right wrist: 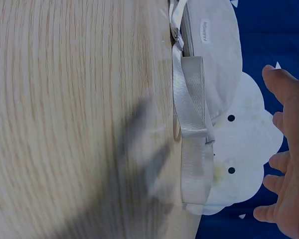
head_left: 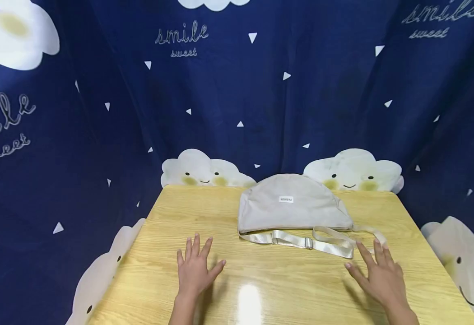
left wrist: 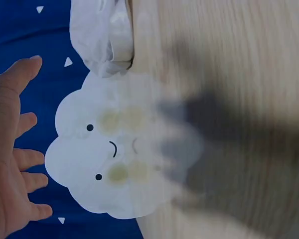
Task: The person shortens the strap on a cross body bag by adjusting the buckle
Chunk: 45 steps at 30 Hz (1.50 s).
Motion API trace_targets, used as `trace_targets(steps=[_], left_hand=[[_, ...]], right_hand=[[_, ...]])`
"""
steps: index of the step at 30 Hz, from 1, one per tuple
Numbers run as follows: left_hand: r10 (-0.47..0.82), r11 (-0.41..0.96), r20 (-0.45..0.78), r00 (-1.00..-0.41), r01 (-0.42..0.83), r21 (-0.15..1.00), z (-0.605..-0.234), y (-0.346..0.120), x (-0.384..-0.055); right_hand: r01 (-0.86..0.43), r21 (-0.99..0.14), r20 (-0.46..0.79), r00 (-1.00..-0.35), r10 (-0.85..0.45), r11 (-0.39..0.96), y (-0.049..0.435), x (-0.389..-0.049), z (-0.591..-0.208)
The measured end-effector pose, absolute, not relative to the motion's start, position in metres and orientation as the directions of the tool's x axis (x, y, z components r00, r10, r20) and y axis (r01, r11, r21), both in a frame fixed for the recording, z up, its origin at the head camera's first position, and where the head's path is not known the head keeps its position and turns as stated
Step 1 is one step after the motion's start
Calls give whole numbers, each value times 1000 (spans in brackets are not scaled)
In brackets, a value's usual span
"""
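A pale grey half-moon shoulder bag (head_left: 295, 210) lies toward the back of the wooden table, its small FASHION label upside down in the head view. Its cream strap (head_left: 290, 239) with a slider buckle (head_left: 308, 243) trails along the near side. My left hand (head_left: 194, 271) hovers over the table with fingers spread, left of the bag, holding nothing. Palm down, my right hand (head_left: 381, 275) has its fingers spread too, its fingertips overlapping the strap's right end in the head view. The right wrist view shows the bag (right wrist: 217, 55) beyond the table edge of the strap (right wrist: 192, 109).
The light wooden table (head_left: 172, 212) carries a bright glare spot near its front. Behind and beside it hangs a dark blue curtain (head_left: 229, 90) printed with smiling clouds, triangles and lettering. Both hands cast shadows on the wood.
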State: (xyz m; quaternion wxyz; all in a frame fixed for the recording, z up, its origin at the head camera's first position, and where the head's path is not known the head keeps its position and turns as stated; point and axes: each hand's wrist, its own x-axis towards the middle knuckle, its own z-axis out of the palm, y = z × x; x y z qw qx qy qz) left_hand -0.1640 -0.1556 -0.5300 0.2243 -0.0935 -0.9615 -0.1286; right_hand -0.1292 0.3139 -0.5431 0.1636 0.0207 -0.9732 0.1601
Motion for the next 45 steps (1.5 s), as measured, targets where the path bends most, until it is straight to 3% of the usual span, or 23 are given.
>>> trace_targets(steps=[11,17,25,35,45], left_hand=[[110,893,587,-802,340,296,-543,-135,-161],[111,847,612,-783,397,355,-555,-121,-163],[120,786,622,-773,457,416,-570,-104,-166],[132,664,557,-820,490,564,-571,-82,-177],[166,591,485,-859,480,648,-579,-57,-188]], right_hand=[[-156,-420,404,-914,31,894,306,-127,-556],[-225,-528,422,-906,23,819,303,-140,-566],[-302,-583,467,-884,7,755,296,-155,-582],[-229,-720,385,-917,102,656,281,-162,-582],[-177,-772,361,-912,192,610,272,-176,-597]])
